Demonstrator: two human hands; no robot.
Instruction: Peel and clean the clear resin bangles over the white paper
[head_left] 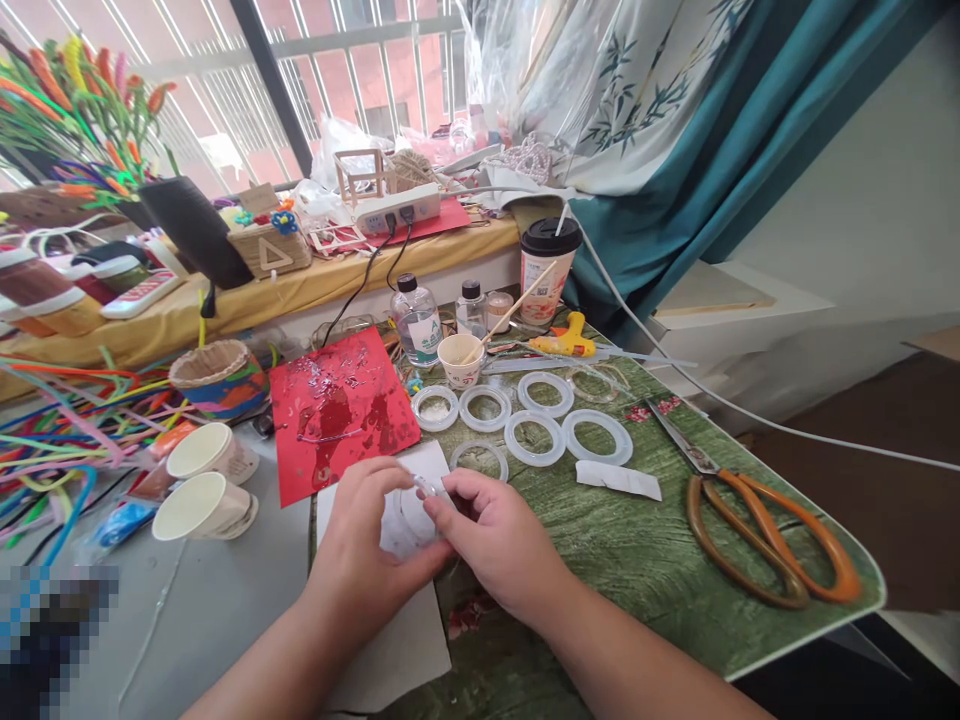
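Both hands meet over a white sheet of paper (405,645) at the front of the table. My left hand (367,540) curls round a clear ring-shaped piece (420,487), thumb below and fingers above. From the other side my right hand (491,535) pinches its edge between thumb and fingertips. Fingers hide much of the piece, so I cannot tell whether it is a mold or a cast ring. Just beyond lies another translucent ring (480,447). Several round ring molds, among them one at the right (598,437), sit behind it on the green tabletop.
Large orange-handled scissors (772,545) lie at right, near a white strip (619,480). Red sheet (345,400) with glossy spills is at left, beside two paper cups (202,505). Behind stand a stick-holding cup (459,360), bottles (416,325), a yellow glue gun (568,338) and a drink cup (546,275).
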